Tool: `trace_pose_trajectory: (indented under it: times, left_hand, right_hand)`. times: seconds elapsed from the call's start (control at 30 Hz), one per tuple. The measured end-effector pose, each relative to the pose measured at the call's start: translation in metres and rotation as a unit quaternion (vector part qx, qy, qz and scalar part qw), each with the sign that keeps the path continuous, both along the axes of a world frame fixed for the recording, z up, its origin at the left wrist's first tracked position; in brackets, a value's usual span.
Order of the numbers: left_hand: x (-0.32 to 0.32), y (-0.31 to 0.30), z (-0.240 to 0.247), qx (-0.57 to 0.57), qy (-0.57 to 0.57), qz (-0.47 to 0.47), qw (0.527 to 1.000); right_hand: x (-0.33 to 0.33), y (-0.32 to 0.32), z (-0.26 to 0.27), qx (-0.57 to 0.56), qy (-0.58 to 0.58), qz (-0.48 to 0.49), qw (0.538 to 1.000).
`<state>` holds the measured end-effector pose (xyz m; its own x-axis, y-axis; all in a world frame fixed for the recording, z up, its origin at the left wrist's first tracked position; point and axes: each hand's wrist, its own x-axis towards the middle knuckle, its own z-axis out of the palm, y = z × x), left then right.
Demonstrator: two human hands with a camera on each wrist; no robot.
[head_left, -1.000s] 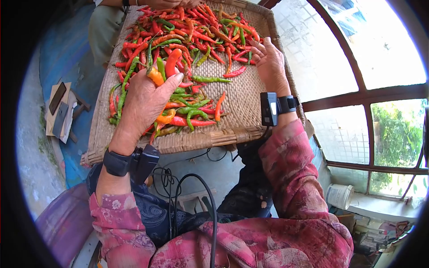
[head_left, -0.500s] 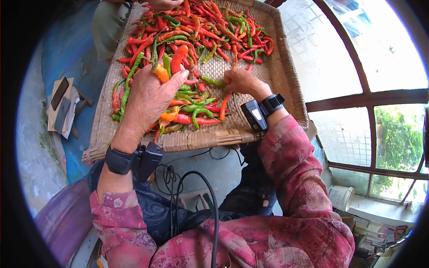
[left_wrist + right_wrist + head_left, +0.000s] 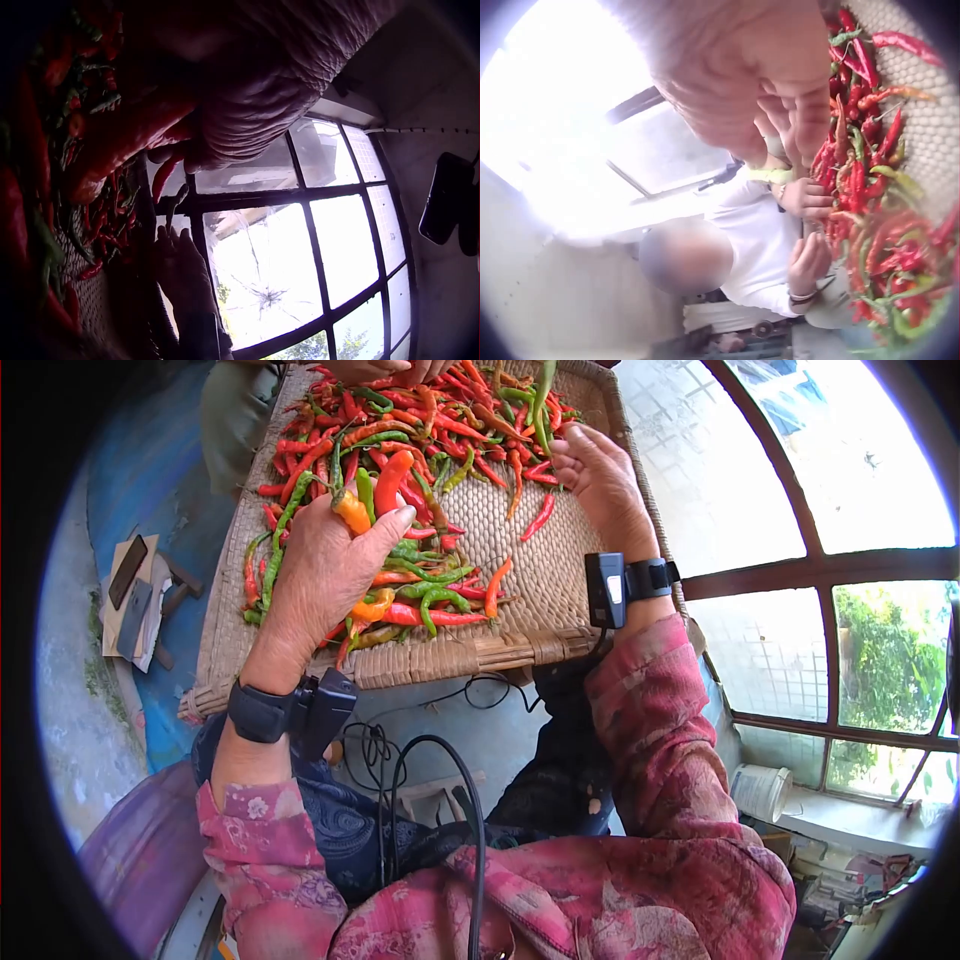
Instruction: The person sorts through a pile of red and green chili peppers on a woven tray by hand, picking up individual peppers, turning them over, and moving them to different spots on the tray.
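Observation:
My left hand (image 3: pixel 322 570) grips a bunch of peppers, an orange one (image 3: pixel 352 513), a green one (image 3: pixel 365 492) and a thick red one (image 3: pixel 393 482) standing out past the thumb. Over the right side of the woven tray (image 3: pixel 480 653), my right hand (image 3: pixel 606 485) is raised, its fingers bent, with a long green pepper (image 3: pixel 543 405) at the fingertips. That pepper also shows above my right hand (image 3: pixel 181 274) in the left wrist view. Below both hands lie many red and green peppers (image 3: pixel 430 430); a single red one (image 3: pixel 538 518) lies apart.
Another person's hands (image 3: pixel 375 368) are at the tray's far edge. Windows (image 3: pixel 725 480) stand on the right, with a white bucket (image 3: pixel 760 792) below. Cables (image 3: pixel 478 830) hang over my lap. A phone (image 3: pixel 128 572) lies on a stand at the left.
My right hand took hold of the green pepper near the middle of the tray, then moved up and right with it. My left hand has stayed nearly in place with its bunch.

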<state>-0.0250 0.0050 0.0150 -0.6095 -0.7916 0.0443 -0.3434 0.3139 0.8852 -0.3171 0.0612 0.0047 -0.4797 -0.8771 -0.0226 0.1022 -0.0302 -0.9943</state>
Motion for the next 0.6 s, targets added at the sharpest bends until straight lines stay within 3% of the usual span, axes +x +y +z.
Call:
trace_pose_trajectory:
  times: [0.07, 0.1, 0.17, 0.2, 0.27, 0.47, 0.53, 0.6]
  left_hand:
    - [0.000, 0.000, 0.000, -0.003, -0.001, -0.002, 1.000]
    - [0.001, -0.001, -0.001, -0.010, -0.001, -0.002, 1.000]
    - [0.000, -0.002, 0.000, -0.015, -0.001, -0.002, 1.000]
    - [0.000, -0.002, 0.000, -0.024, -0.004, -0.001, 1.000]
    - [0.000, -0.003, -0.002, -0.031, -0.007, 0.000, 0.999]
    - [-0.001, -0.002, -0.010, -0.050, 0.062, 0.023, 0.997]
    - [-0.001, -0.003, -0.011, -0.054, 0.070, 0.023, 0.996]
    - [-0.001, -0.003, -0.008, -0.061, 0.065, 0.025, 0.996]
  right_hand:
    - [-0.004, 0.004, -0.006, 0.012, 0.070, 0.026, 0.997]
    - [0.001, 0.010, -0.004, 0.089, 0.176, 0.101, 0.975]
    - [0.005, 0.017, -0.009, 0.215, 0.330, 0.286, 0.874]
    - [0.015, 0.016, -0.008, 0.303, 0.415, 0.359, 0.779]
    - [0.025, 0.023, -0.026, 0.244, 0.534, 0.392, 0.708]
    - [0.040, 0.017, -0.046, 0.323, 0.535, 0.423, 0.656]
    - [0.032, 0.016, -0.044, 0.293, 0.545, 0.423, 0.662]
    - [0.024, 0.013, -0.036, 0.251, 0.490, 0.416, 0.724]
